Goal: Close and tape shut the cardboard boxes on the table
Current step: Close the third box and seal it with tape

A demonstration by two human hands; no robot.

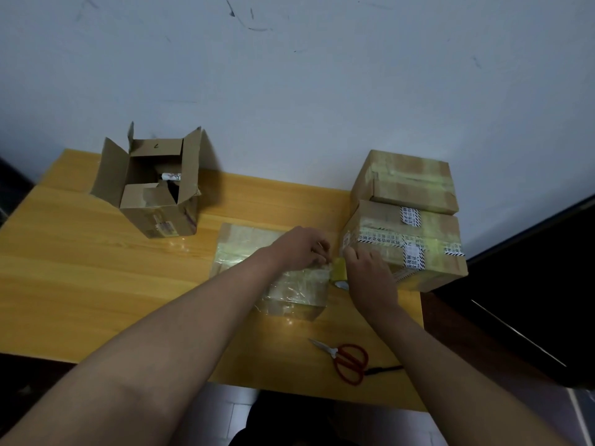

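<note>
Both hands are worked at the right end of a flat, tape-covered box (273, 272) in the middle of the bench (80, 268). Left hand (297, 247): fingers curled, apparently pinching the loose tape end at the box's edge. Right hand (367, 272): closed around a yellowish tape roll (339, 268), held just beside the box. The hands are close together, almost touching.

Flat box is judged light and fairly stiff, its taped surface glossy and likely slippery; it is best held down by a palm on top or gripped at the edges. Tape is thin, sticky and prone to folding on itself, so the free end should be kept taut.

An open box (154, 188), flaps up with items inside, is seen at the far left, not yet closed; the flaps look bendable. Two taped boxes (405, 220) are stacked at the right. Red-handled scissors (346, 360) lie near the front edge, untouched.
</note>
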